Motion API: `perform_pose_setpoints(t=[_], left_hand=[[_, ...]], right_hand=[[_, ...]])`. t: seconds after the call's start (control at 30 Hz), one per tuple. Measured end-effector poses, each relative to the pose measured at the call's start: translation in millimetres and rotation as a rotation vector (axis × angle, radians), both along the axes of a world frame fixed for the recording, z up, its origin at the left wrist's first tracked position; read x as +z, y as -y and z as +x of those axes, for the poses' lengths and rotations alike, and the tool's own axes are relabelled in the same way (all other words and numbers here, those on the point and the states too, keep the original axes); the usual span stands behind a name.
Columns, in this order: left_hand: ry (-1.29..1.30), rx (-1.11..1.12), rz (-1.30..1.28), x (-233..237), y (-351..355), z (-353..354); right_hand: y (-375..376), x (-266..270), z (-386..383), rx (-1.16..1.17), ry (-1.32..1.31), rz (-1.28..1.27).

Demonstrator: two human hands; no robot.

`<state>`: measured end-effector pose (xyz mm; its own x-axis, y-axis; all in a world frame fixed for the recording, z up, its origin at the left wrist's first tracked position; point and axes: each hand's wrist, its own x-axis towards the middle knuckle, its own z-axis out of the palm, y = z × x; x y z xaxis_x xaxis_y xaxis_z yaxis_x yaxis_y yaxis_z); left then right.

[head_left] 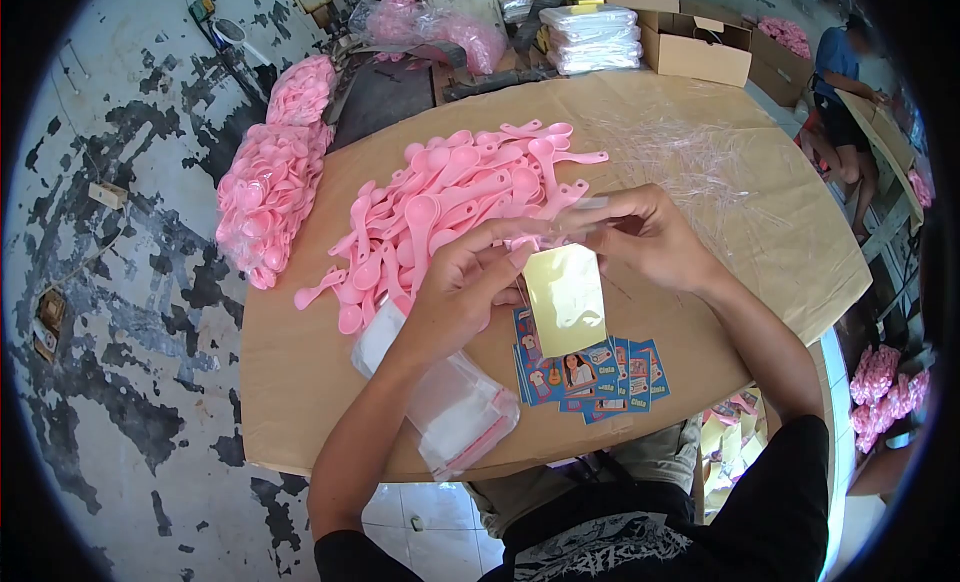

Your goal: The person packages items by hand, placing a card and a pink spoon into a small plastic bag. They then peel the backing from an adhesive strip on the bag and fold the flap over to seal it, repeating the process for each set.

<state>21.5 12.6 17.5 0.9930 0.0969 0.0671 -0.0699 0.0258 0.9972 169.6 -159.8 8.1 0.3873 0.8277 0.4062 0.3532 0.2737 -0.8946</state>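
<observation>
My left hand [472, 277] pinches the upper left side of a small clear plastic bag with a pale yellow card [566, 300] in it. A bit of pink shows at the bag's mouth under my left fingers; its full shape is hidden. My right hand [650, 240] is closed on the clear flap at the bag's upper right edge. Below the bag lies a stack of blue printed cards [610, 377]. Beyond my hands a heap of pink measuring spoons [440, 207] spreads over the table. Clear empty bags [460, 407] lie beside my left forearm.
Brown paper covers the table [300, 402]. Loose clear strips [690, 167] lie at its right. Bagged pink spoons [268, 202] stand at the left edge. Behind are stacked clear packs [592, 40] and a cardboard box [697, 50]. Another person [842, 92] sits at the far right.
</observation>
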Motion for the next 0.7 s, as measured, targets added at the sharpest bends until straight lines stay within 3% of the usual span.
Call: perform_pose_setpoints(t=[0.33,0.7], left_hand=[[0.168,-0.09,0.145,0.9,-9.6,-3.5],[0.293,0.042,0.282,3.9,-4.9,-8.4]], right_hand=[[5.9,3.6,7.7,0.034,0.321,0.137],[11.0,7.5,1.8,0.041,0.317,0.182]])
